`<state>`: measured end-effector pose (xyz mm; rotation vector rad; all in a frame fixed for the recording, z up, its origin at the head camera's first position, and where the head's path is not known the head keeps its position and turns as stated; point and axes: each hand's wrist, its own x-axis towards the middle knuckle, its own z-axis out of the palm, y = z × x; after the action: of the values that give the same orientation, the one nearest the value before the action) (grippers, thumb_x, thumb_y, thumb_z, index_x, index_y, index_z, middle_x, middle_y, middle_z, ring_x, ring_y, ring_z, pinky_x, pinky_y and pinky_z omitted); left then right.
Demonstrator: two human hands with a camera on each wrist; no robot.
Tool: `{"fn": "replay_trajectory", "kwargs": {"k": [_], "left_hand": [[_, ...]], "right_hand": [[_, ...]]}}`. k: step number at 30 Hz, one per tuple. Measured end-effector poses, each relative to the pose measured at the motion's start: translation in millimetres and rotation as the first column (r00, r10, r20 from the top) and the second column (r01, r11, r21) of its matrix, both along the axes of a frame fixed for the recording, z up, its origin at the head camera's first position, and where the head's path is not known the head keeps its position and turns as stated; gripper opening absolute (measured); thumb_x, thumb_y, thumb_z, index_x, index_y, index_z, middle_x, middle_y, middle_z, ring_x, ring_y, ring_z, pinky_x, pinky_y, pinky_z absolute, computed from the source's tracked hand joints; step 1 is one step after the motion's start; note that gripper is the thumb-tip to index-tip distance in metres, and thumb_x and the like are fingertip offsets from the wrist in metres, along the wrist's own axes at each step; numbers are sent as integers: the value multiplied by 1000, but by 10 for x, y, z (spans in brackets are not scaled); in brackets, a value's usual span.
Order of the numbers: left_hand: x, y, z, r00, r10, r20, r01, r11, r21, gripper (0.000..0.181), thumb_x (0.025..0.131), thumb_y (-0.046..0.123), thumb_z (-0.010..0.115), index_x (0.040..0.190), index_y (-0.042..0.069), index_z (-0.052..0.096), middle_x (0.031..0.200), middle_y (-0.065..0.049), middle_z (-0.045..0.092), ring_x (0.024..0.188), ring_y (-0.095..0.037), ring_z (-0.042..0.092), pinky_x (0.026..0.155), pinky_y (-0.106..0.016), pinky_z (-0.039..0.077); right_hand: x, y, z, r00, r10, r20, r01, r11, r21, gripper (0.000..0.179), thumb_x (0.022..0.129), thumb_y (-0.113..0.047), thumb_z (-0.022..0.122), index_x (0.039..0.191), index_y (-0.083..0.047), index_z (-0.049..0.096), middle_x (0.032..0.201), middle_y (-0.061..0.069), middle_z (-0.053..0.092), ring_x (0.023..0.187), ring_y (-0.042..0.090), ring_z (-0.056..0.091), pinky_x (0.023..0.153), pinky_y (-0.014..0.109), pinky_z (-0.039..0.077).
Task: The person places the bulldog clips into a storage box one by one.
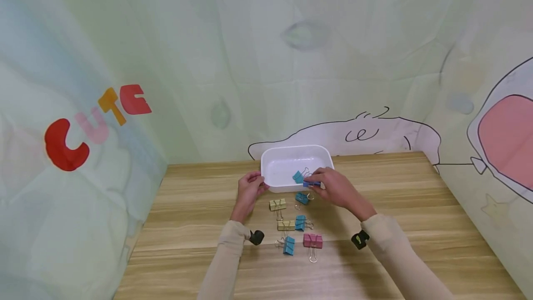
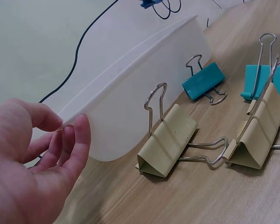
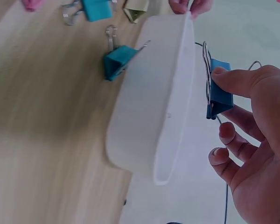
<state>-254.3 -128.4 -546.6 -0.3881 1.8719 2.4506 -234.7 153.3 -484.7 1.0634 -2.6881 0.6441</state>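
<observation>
A white plastic tray (image 1: 285,188) stands at the table's back edge with a teal binder clip (image 1: 297,177) inside. My left hand (image 1: 250,193) pinches the rim at the left end, thumb above and fingers below in the left wrist view. Over the tray's front right, my right hand (image 1: 336,188) holds a blue binder clip (image 3: 221,88) between thumb and fingers, its other fingers loosely bent. In front of the tray lie two yellow binder clips (image 2: 168,140), three teal binder clips (image 2: 204,80) and a pink binder clip (image 1: 312,240).
The wooden table (image 1: 195,244) extends to both sides of the clips. A printed cloth backdrop (image 1: 200,82) hangs directly behind the tray and along the sides. Dark wrist devices (image 1: 360,240) sit at both sleeves.
</observation>
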Motion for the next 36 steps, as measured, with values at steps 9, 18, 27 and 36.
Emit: {"fn": "replay_trajectory", "kwargs": {"k": [9,18,27,36], "left_hand": [[-12,-1,-6,1000,12,9,-12,1000,17,35,100,-9,58,132,-19,51,105,-15,56,83,-24,67,74,-25,64],[-9,-13,-11,1000,3,7,-4,1000,10,35,100,-8,57,133,-18,51,109,-18,56,86,-24,67,82,-30,65],[2,-6,-18,1000,-2,15,2,1000,-5,32,101,-5,59,130,-15,54,118,-27,57,93,-32,67,79,-29,65],[9,-3,13,999,5,32,-6,1000,4,32,101,-6,59,131,-13,55,121,-28,56,94,-30,66,82,-30,65]], "right_hand": [[-127,-169,172,1000,21,21,-21,1000,-17,26,92,-9,78,118,-6,79,108,11,75,99,28,69,84,44,62],[-208,-325,275,996,9,87,-8,1000,-11,26,96,-13,76,121,-8,78,112,10,74,102,27,68,87,41,62],[-308,-458,381,996,7,86,-6,1000,-15,26,97,-15,76,122,-9,78,112,9,75,102,26,68,88,42,61],[-376,-558,462,995,6,101,-3,1000,-30,26,97,-15,76,122,-8,77,114,10,75,103,27,69,88,42,62]]}}
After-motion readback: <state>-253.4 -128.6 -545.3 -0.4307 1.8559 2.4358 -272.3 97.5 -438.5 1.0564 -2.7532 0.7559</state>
